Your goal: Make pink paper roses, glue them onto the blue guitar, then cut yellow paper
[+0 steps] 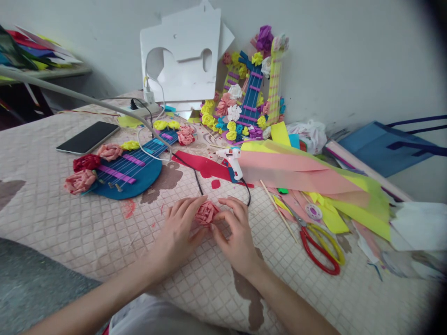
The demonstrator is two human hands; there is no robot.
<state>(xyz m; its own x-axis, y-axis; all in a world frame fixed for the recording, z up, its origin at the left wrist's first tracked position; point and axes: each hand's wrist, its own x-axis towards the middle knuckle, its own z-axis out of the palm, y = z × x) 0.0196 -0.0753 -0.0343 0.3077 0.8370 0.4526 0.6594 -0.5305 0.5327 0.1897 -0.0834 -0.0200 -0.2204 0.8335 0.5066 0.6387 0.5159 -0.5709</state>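
Note:
Between my two hands is a pink crepe-paper rose (206, 213), held just above or on the quilted table cover. My left hand (181, 223) grips the rose from its left side, fingers bent around it. On the other side, my right hand (235, 232) pinches the petals with thumb and fingertips. Just beyond the rose stands a white hot glue gun (234, 163) with a black cord. A blue paper guitar (139, 179) with purple bars, strings and red, pink and yellow paper flowers lies to the left.
Scissors (319, 246) with red and yellow handles and a thin wooden stick (279, 211) lie at the right. Beyond them spread pink and yellow crepe sheets (300, 174). A phone (89, 137) lies left, near a power strip (139, 110). Flowered guitars (251, 93) lean against the wall.

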